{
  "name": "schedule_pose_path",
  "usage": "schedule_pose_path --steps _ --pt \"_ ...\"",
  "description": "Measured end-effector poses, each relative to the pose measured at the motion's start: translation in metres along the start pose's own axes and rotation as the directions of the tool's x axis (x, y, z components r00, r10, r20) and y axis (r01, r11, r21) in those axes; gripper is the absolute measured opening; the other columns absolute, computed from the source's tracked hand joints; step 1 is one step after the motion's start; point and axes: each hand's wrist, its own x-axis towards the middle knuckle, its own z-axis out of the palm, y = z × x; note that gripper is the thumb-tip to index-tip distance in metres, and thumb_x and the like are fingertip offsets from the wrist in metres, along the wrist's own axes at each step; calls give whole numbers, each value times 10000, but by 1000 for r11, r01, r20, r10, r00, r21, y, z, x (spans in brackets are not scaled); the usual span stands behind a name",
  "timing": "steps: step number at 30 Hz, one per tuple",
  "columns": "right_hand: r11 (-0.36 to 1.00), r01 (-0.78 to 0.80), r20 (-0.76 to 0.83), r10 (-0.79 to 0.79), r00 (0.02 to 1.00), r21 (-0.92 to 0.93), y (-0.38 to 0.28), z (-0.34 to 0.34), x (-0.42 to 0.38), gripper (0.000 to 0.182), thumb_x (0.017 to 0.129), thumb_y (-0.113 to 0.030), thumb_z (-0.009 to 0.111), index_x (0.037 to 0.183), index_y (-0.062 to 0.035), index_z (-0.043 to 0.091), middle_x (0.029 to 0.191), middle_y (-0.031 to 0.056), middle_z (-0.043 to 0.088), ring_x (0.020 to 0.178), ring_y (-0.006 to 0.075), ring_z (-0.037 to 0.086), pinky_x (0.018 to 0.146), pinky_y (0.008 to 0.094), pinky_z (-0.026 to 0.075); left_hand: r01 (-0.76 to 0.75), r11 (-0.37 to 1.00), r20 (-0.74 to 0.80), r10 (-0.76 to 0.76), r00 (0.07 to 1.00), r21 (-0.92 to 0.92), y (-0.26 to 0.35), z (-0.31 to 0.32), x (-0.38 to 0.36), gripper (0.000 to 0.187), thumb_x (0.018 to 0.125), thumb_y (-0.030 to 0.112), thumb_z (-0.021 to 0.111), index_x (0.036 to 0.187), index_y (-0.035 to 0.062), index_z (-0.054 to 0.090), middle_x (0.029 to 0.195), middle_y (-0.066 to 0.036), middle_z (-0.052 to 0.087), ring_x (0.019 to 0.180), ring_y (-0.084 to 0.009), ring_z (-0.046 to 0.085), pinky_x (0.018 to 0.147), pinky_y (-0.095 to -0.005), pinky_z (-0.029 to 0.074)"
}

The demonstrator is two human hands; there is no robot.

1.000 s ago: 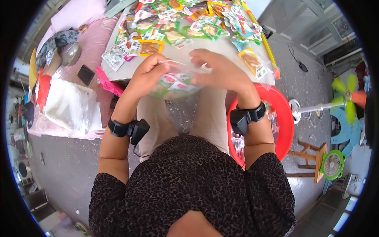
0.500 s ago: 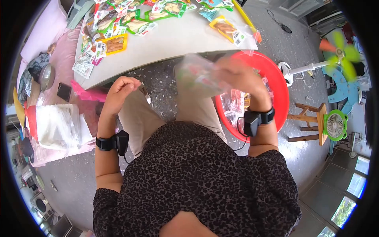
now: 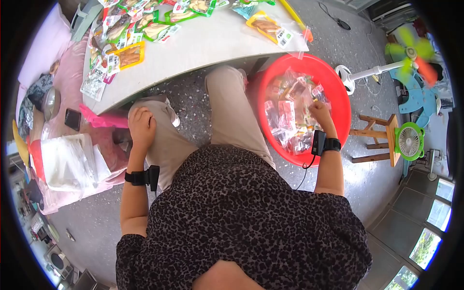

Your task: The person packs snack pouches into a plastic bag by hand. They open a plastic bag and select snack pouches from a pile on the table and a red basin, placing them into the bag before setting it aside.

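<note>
My right hand (image 3: 321, 115) is inside the red basin (image 3: 340, 96), over clear plastic packets (image 3: 286, 113) heaped in it. Its fingers are bent together against the packets, and what they hold, if anything, is too small to make out. On my left knee rests my left hand (image 3: 141, 126), its fingers curled down over the trouser leg, with no packet in it. Green-edged and yellow-edged food packets (image 3: 129, 56) lie on the left part of the white table (image 3: 193, 54). Another yellow-edged packet (image 3: 266, 26) lies near its right end.
A pink bag (image 3: 102, 117) hangs by the table's left corner. The pink-covered surface at the left bears a phone (image 3: 72, 119) and white sheets (image 3: 67, 157). Right of the basin stand a wooden stool (image 3: 382, 137), a green fan (image 3: 410, 141) and a taller fan (image 3: 411, 54).
My right hand has moved from above the basin's left edge down into it; the blurred clear packet it held is no longer in the air. My left hand has come down onto my knee.
</note>
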Motion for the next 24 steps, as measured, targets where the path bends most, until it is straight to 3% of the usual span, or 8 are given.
schedule_pose_path --steps 9,10,16,20,21,22,23,24 --pt "957 -252 -87 242 966 -143 185 -8 -17 182 674 -181 570 618 -29 485 554 22 488 474 104 485 461 268 408 23 1000 -2 -23 1000 -1 -1 -1 -2 79 631 102 521 695 55 515 878 -70 528 900 -267 456 757 -373 338" --pt "904 -248 -163 202 966 -348 190 -9 -22 187 666 -192 559 615 -29 483 560 50 513 479 144 502 494 305 427 19 1000 -9 -19 1000 -1 -1 -1 -2 79 630 102 522 694 55 514 875 -72 528 895 -267 457 755 -373 338" --pt "729 -180 -258 5 966 -660 196 18 -47 175 678 -131 466 646 13 561 690 201 561 623 309 551 552 380 445 14 1000 -5 -14 1000 -13 -3 -2 -3 75 623 101 526 686 63 516 863 -69 528 889 -266 456 743 -378 341" --pt "756 -88 147 238 960 -649 228 61 -20 314 653 -287 584 713 20 565 753 220 562 746 346 554 666 410 441 46 999 -35 -46 998 21 -3 -3 -5 80 615 102 534 689 74 520 856 -56 527 903 -257 454 749 -380 339" --pt "538 315 421 82 903 -782 204 71 -11 268 635 -288 599 662 -23 566 681 181 559 703 315 559 632 386 444 53 998 -44 -51 998 30 -3 -4 -6 83 613 103 537 690 77 521 855 -52 527 907 -254 453 753 -381 338" --pt "208 655 673 25 739 -727 171 79 -7 227 617 -288 614 610 -66 566 610 141 557 660 284 565 597 362 448 62 998 -49 -60 997 26 -3 -6 -7 82 615 97 536 690 71 517 853 -58 525 907 -262 453 763 -381 337" --pt "227 676 666 -130 734 -701 174 86 4 198 598 -271 628 596 -86 557 570 102 546 600 242 559 559 350 445 67 998 -54 -66 996 21 -3 -6 -8 80 617 91 535 690 65 513 851 -63 524 907 -270 454 773 -382 337" --pt "622 593 565 -276 777 -512 209 95 27 143 656 -195 568 653 -59 525 576 88 530 538 209 543 468 318 421 68 998 -58 -68 996 12 -3 -7 -8 80 618 85 534 689 58 509 849 -69 522 906 -278 454 783 -383 337"
